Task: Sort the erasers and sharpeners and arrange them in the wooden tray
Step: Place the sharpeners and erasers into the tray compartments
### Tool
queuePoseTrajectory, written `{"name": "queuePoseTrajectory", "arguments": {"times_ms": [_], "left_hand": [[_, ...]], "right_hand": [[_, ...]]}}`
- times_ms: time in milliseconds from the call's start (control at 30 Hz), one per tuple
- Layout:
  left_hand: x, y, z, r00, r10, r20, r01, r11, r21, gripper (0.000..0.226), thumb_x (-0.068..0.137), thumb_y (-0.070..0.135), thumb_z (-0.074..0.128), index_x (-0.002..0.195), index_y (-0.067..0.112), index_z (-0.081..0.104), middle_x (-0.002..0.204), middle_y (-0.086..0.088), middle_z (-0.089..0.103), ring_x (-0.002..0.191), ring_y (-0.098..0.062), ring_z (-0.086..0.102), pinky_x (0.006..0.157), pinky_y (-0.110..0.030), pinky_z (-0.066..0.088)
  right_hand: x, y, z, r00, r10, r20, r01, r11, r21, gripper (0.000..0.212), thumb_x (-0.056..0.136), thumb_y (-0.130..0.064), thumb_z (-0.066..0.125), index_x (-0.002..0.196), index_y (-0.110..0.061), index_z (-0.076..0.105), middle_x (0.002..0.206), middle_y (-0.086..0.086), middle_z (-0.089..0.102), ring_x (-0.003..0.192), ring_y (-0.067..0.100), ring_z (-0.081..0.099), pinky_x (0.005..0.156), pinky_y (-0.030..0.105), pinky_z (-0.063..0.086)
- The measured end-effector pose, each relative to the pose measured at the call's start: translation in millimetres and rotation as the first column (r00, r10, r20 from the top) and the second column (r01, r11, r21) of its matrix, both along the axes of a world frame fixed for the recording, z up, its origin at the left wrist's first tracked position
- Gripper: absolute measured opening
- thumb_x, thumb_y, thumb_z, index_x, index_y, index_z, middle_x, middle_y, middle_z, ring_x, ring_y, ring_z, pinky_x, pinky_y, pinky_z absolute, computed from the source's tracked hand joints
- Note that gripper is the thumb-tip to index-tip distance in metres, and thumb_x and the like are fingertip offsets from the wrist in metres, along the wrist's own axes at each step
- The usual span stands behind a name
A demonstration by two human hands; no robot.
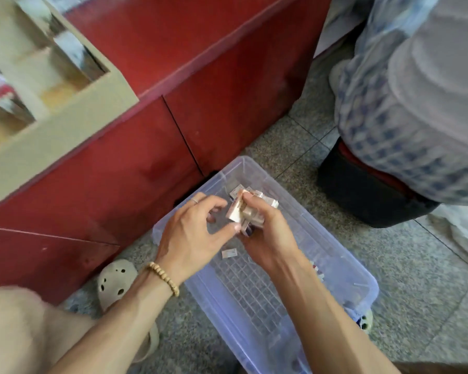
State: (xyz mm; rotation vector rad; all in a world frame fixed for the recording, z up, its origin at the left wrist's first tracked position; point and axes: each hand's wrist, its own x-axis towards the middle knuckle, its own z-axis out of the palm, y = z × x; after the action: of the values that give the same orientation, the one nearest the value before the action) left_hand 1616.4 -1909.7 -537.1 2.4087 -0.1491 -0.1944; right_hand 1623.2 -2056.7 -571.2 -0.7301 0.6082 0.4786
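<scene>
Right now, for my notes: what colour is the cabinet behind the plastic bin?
Dark red cabinet, clearest in the head view.

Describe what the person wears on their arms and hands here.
Both forearms are bare, with no sleeves in view. The left wrist carries a bracelet of small tan wooden beads. The left hand has a thin silver ring on one finger. The right hand shows no jewellery.

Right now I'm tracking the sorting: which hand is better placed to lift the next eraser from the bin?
Left, probably. The left hand holds nothing, its fingers loosely spread above the bin, while the right hand grips a bundle of erasers.
</scene>
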Motion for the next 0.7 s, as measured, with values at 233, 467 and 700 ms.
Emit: {"name": "queuePoseTrajectory", "arguments": {"times_ms": [233,467,700], "left_hand": [[18.8,6.5,57.4,0.996,0.089,0.023,-0.08,0.961,-0.264,0.008,0.078,0.024,0.074,0.085,0.023,0.07,0.081,0.011,0.07,0.079,-0.003,0.065,0.072,-0.03,0.053],[36.4,33.4,113.6,0.959,0.279,0.048,-0.229,0.862,-0.452,0.012,0.086,0.012,0.07,0.084,0.023,0.069,0.077,0.013,0.073,0.073,-0.006,0.07,0.067,-0.026,0.056],[70.1,114.8,169.0,0.907,0.34,0.248,-0.243,0.904,-0.352,0.002,0.083,0.022,0.071,0.083,0.023,0.072,0.076,0.011,0.072,0.074,-0.01,0.069,0.072,-0.039,0.058]], "right_hand": [[13.4,16.2,79.7,0.988,-0.004,0.155,0.002,1.0,0.012,0.009,0.073,-0.022,0.067,0.077,-0.014,0.066,0.076,0.007,0.068,0.066,0.017,0.066,0.061,0.028,0.049],[22.8,41.9,110.5,0.993,-0.016,0.117,0.025,0.996,-0.081,0.012,0.091,-0.02,0.066,0.101,-0.013,0.067,0.084,0.006,0.062,0.069,0.016,0.065,0.049,0.024,0.047],[23.1,82.3,135.5,0.986,0.042,0.162,-0.022,0.992,-0.126,0.008,0.094,-0.023,0.064,0.097,-0.015,0.061,0.081,0.009,0.062,0.065,0.021,0.064,0.046,0.025,0.048]]}}
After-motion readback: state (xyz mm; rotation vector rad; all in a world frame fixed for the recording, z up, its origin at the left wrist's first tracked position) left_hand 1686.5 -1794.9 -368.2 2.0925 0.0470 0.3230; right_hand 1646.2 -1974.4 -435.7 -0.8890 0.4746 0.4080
